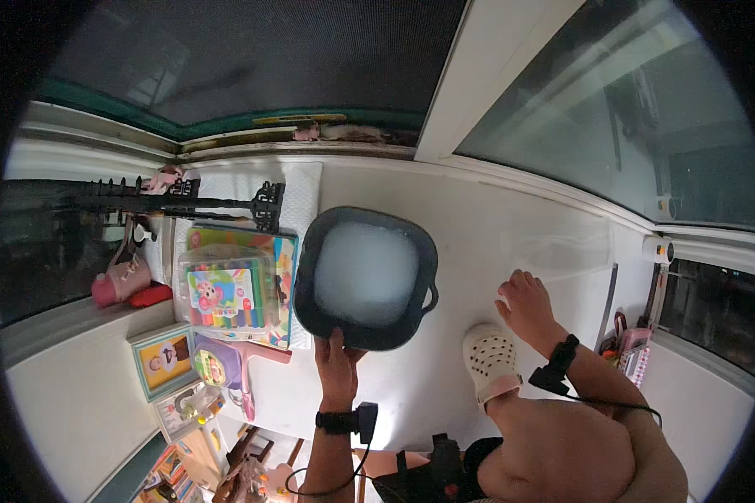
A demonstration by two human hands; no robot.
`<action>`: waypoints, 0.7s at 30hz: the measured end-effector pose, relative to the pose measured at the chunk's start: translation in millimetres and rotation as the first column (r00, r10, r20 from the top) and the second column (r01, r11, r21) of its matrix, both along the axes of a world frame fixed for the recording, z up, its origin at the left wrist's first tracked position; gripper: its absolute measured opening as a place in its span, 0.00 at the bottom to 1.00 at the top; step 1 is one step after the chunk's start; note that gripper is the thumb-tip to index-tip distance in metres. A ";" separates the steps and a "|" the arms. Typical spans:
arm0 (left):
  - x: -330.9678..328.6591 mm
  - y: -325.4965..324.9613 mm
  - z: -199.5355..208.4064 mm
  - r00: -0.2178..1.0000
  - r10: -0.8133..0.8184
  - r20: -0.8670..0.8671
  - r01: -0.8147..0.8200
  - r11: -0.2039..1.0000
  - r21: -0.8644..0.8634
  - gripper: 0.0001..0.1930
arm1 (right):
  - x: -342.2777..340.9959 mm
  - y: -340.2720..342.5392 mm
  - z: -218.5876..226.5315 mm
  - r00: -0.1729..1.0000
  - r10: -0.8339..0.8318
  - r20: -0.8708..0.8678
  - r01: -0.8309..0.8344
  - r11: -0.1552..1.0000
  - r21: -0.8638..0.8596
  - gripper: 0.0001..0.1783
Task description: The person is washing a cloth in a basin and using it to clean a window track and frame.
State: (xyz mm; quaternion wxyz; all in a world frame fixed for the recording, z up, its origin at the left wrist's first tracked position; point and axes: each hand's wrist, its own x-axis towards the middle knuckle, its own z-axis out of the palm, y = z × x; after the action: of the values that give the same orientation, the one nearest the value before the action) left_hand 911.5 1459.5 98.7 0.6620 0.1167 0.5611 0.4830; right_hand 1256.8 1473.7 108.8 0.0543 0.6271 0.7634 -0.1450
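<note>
Now in hand: steadying the basin (386, 337), it seems, by its near rim.
Basin: over the worktop (466, 235), right of the pen case (226, 289), white suds (367, 272) inside; resting or raised, cannot tell.
Left hand (337, 369): closed on the rim, thumb uppermost.
Right hand (528, 306): empty, fingers loosely bent, near the clog (491, 360).
Next move: probably calls for a level grip.
Count: one basin, one pen case, one clog, two frames (161, 360).

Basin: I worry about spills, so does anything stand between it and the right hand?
Nothing visible does: only white surface shows between the right hand and the basin. The clog is close by, but nearer the person than that gap.
</note>
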 end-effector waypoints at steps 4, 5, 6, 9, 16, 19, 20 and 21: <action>5.3 22.5 -1.9 0.997 0.032 0.065 -0.035 0.998 0.059 0.20 | -1.5 -19.1 17.2 0.994 -0.105 -0.001 0.104 0.985 -0.139 0.10; 8.2 27.4 -2.4 0.997 0.041 0.062 -0.044 0.998 0.050 0.20 | 1.6 -27.7 19.4 0.990 -0.135 -0.030 0.130 0.983 -0.129 0.12; 12.0 32.6 -3.7 0.997 0.048 0.062 -0.051 0.998 0.041 0.20 | 6.6 -36.2 22.1 0.984 -0.167 -0.055 0.159 0.980 -0.121 0.14; 19.5 44.1 -14.5 0.992 0.052 0.111 -0.056 0.998 0.029 0.19 | 23.4 -57.7 29.4 0.966 -0.251 -0.054 0.251 0.968 -0.014 0.13; 23.3 58.9 -23.0 0.995 0.060 0.077 -0.061 0.998 0.021 0.22 | 43.6 -101.2 52.5 0.879 -0.449 -0.161 0.453 0.892 -0.014 0.13; 27.4 61.3 -27.2 0.993 0.050 0.108 -0.055 0.998 0.037 0.23 | 51.4 -120.6 57.7 0.834 -0.537 -0.127 0.535 0.843 -0.046 0.13; 25.6 60.9 -26.0 0.990 0.060 0.124 -0.066 0.997 0.039 0.23 | 52.2 -126.6 61.2 0.811 -0.577 -0.096 0.573 0.817 -0.063 0.12; 18.5 58.6 -45.5 0.996 0.000 0.089 -0.010 0.994 0.106 0.23 | 54.9 -134.0 60.7 0.814 -0.566 -0.130 0.566 0.823 -0.040 0.12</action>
State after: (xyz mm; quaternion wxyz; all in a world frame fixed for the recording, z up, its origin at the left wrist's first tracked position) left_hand 929.9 1518.1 53.2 0.6779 0.1289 0.5050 0.5185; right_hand 1311.7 1339.7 169.5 -0.0439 0.8144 0.5443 -0.1967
